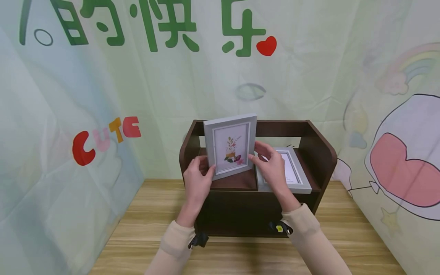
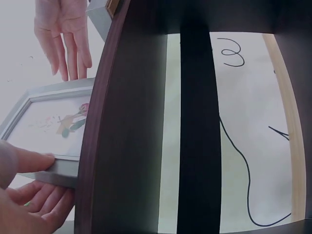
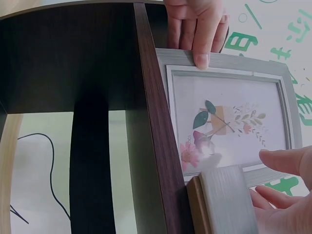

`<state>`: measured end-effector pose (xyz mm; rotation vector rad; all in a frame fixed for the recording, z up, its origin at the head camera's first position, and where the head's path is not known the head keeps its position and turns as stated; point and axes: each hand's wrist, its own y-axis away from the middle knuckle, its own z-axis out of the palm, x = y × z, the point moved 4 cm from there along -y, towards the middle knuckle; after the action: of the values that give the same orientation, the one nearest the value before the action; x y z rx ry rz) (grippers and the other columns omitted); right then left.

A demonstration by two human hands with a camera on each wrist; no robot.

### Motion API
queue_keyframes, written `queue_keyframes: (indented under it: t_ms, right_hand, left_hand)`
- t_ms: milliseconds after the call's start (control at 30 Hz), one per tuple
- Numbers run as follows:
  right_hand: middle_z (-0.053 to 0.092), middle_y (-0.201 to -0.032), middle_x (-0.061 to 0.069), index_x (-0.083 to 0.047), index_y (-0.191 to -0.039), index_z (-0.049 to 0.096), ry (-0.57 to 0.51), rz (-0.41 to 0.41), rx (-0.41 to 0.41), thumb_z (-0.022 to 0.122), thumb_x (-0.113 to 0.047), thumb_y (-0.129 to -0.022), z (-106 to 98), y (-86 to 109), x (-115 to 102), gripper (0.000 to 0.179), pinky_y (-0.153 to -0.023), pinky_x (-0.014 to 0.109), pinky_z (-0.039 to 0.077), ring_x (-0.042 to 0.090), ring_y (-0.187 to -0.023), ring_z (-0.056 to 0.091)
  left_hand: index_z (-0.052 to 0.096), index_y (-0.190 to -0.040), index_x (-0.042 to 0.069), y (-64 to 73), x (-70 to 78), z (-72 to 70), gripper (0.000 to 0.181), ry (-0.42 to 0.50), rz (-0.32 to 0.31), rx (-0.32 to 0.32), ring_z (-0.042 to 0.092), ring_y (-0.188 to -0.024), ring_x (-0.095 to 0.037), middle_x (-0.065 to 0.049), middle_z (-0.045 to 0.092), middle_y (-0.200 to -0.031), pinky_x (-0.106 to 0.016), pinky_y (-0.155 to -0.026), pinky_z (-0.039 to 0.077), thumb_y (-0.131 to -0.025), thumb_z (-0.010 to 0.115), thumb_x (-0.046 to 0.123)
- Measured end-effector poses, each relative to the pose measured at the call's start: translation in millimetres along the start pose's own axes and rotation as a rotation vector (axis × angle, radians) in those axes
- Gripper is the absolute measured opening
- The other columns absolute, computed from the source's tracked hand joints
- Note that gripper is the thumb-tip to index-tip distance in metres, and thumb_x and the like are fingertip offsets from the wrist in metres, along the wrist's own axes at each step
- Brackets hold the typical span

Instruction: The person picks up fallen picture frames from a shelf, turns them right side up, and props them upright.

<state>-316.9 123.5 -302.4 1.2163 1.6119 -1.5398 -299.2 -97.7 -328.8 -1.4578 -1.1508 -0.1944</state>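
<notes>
A grey picture frame [image 1: 231,147] with a flower print stands upright, leaning slightly back, on the left part of a dark brown shelf unit [image 1: 233,214]. My left hand [image 1: 198,177] grips its lower left corner, thumb [image 3: 201,59] on the front and the other fingers behind. At the frame's right edge is my right hand [image 1: 273,164], its fingers straight in the left wrist view and their tips right at the edge. A second grey picture frame [image 1: 302,179] lies flat on the shelf's right part, under my right hand, which hides some of it.
The shelf unit's raised side panels [image 1: 321,152] flank both frames, with a back rail [image 1: 282,126] behind. It stands on a wood-grain tabletop [image 1: 137,229]. Printed cloth [image 1: 165,95] with green characters hangs at the back and sides.
</notes>
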Motion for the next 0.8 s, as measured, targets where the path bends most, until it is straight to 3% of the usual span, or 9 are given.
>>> queue_keyframes:
  t_ms: [267, 400, 667, 800]
  right_hand:
    - [0.056, -0.130, 0.023, 0.005, -0.129, 0.053, 0.021, -0.020, 0.012, 0.070, -0.006, -0.084, -3, 9.8, -27, 0.049, -0.104, 0.044, 0.042, 0.033, -0.121, 0.055]
    - [0.057, -0.129, 0.024, 0.007, -0.128, 0.053, 0.024, -0.037, 0.023, 0.069, -0.003, -0.084, -3, 12.8, -38, 0.049, -0.104, 0.042, 0.042, 0.033, -0.121, 0.054]
    - [0.060, -0.128, 0.014, -0.005, -0.128, 0.057, 0.031, -0.112, 0.036, 0.074, -0.014, -0.082, -4, -1.4, -15, 0.050, -0.102, 0.033, 0.044, 0.022, -0.120, 0.057]
    - [0.061, -0.128, 0.012, -0.007, -0.128, 0.058, 0.065, -0.171, 0.039, 0.073, -0.015, -0.083, -4, -1.8, -21, 0.048, -0.101, 0.033, 0.045, 0.020, -0.119, 0.058]
  left_hand:
    - [0.063, -0.101, 0.000, 6.9, 3.2, 4.7, 0.027, -0.005, 0.053, 0.050, 0.066, -0.080, -0.022, -0.012, 0.063, -0.092, -0.034, -0.069, 0.058, -0.080, 0.075, 0.011]
    - [0.063, -0.100, 0.000, 9.3, 4.2, 7.6, 0.027, -0.001, 0.068, 0.067, 0.066, -0.079, -0.022, -0.012, 0.063, -0.091, -0.033, -0.069, 0.058, -0.079, 0.076, 0.011]
    - [0.063, -0.097, 0.001, 13.0, 6.5, 10.9, 0.027, 0.010, 0.081, 0.083, 0.066, -0.077, -0.022, -0.012, 0.063, -0.090, -0.033, -0.067, 0.058, -0.078, 0.078, 0.012]
    - [0.064, -0.096, 0.001, 14.2, 7.4, 11.9, 0.027, 0.015, 0.099, 0.099, 0.066, -0.075, -0.021, -0.011, 0.064, -0.089, -0.033, -0.065, 0.058, -0.077, 0.079, 0.014]
